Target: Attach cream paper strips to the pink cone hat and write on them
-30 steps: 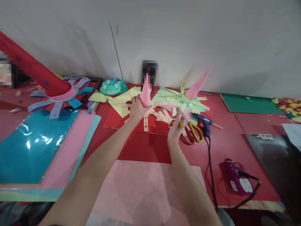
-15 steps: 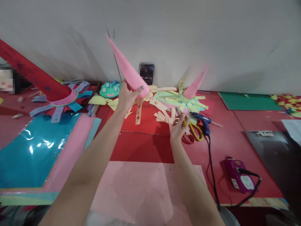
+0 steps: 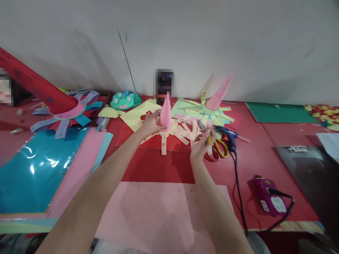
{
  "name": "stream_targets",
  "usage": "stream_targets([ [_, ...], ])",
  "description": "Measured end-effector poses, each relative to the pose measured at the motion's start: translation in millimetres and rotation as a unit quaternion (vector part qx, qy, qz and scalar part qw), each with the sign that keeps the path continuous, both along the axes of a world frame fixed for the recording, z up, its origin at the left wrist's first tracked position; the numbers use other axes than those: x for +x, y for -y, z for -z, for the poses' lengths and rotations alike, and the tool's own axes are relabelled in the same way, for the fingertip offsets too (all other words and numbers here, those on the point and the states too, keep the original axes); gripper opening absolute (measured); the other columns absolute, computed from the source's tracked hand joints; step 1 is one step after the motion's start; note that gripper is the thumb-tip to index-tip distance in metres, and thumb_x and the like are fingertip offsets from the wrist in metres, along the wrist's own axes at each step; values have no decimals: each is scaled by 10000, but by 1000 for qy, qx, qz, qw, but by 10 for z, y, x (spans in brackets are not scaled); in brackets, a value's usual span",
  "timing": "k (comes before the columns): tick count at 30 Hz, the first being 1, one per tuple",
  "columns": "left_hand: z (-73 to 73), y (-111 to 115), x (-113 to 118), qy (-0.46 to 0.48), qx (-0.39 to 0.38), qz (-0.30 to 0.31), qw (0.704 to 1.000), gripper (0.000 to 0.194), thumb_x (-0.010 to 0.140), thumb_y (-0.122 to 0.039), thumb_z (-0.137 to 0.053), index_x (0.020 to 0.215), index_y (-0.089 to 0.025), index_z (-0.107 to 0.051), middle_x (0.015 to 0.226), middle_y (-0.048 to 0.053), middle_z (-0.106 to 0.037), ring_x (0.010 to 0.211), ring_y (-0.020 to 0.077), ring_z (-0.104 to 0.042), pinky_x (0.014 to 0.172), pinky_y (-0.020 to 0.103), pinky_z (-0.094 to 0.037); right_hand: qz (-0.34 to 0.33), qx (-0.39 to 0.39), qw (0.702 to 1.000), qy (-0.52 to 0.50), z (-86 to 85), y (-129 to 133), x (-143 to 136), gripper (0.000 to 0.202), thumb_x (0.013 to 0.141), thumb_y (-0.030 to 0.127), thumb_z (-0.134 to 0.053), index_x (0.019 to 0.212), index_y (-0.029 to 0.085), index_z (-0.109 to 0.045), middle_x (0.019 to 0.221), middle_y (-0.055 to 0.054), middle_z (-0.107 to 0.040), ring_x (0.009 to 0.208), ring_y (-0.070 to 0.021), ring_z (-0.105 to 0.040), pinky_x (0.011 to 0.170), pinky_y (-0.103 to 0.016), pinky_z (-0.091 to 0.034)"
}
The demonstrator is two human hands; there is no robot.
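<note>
A pink paper cone (image 3: 165, 118) stands upright near the middle of the red table, with a ring of lettered paper strips (image 3: 164, 144) spread around its base. My left hand (image 3: 150, 125) is closed on the lower left side of the cone. To the right, my right hand (image 3: 203, 141) is closed around a yellowish pen-like tool (image 3: 209, 141), beside loose pale strips (image 3: 194, 129). Scissors with yellow (image 3: 221, 148) and red handles lie just right of that hand, partly hidden by it. A blue glue gun (image 3: 231, 137) lies beyond the scissors.
A second pink cone (image 3: 219, 95) with yellow strips stands behind right. At left are a large red cone (image 3: 39, 84), a green frog cutout (image 3: 124, 101) and blue sheets (image 3: 34, 169). A purple power strip (image 3: 270, 197) with a cable lies front right. A phone (image 3: 164, 84) leans on the wall.
My left hand has lowered the tilted pink cone, which now stands upright with its strips spread on the table. My right hand has stayed nearly in place, still holding the tool.
</note>
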State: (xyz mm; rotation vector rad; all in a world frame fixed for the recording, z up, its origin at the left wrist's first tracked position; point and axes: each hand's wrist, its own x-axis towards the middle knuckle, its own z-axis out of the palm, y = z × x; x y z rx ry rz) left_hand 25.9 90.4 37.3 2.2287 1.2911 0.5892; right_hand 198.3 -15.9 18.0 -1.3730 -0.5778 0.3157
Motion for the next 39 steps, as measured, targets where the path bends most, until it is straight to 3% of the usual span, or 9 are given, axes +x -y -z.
stream_targets([
  [6,-16,103,25,1,13,-29,999,999,604,-309,-746,1412,-235,-163,1281,117,-471,1224,302,-410,1001,485,-326,-10,1,1000,-6,8,-10,-8,335,892,508,-323,1052,232,-425,798,-11,-470,472,-86,-384,393,-240,-315],
  [10,-30,97,84,-11,18,-43,999,1013,637,-244,-722,1430,-251,-92,1188,90,-534,1178,290,-454,1006,504,-311,-9,5,1000,-14,-11,-7,-22,315,893,495,-341,1038,230,-429,801,-5,-485,456,-68,-362,386,-223,-307],
  [18,3,22,120,-10,28,-57,998,1026,661,-215,-728,1435,-230,-55,1286,116,-513,1246,296,-416,1061,536,-232,-23,28,998,-44,-3,-9,-18,295,876,490,-392,993,223,-435,775,21,-474,464,-44,-356,398,-196,-296],
  [23,-20,401,-18,68,87,-73,991,736,863,-325,-524,1431,-196,-74,1413,147,-378,1307,228,-364,1039,400,-350,-25,38,998,-48,-5,-2,-16,273,884,465,-395,993,219,-442,757,33,-468,454,-36,-352,387,-184,-274],
  [25,-20,648,-113,30,109,-41,993,529,906,-304,-439,1386,-201,-242,1381,117,-426,1285,208,-394,1032,374,-368,-27,33,998,-37,14,-4,-14,257,891,450,-391,994,222,-449,750,37,-470,449,-38,-350,397,-187,-300],
  [27,10,888,-195,-48,129,9,990,393,917,-246,-392,1307,-194,-388,1331,97,-485,1259,210,-424,1038,384,-364,-26,21,999,-3,50,-8,-17,252,901,439,-379,999,222,-460,770,25,-505,465,-47,-381,434,-201,-361],
  [31,129,1194,-224,-161,135,35,977,384,882,-160,-403,1263,-150,-453,1267,112,-538,1180,235,-498,974,398,-427,-88,5,987,138,144,-5,-57,238,920,383,-370,992,196,-498,835,-33,-608,677,-113,-580,636,-283,-494],
  [34,204,1259,-155,-182,152,42,971,386,878,-146,-409,1261,-131,-459,1261,127,-547,1159,241,-519,957,397,-440,-152,-13,952,264,202,17,-111,195,908,329,-428,942,187,-557,845,-51,-634,827,-155,-616,748,-327,-502],
  [39,279,1271,-116,-162,176,52,969,379,890,-155,-397,1265,-136,-455,1291,130,-530,1184,233,-507,977,394,-427,-177,-71,878,439,201,74,-230,150,891,272,-478,843,195,-598,716,-43,-633,696,-160,-576,675,-310,-461],
])
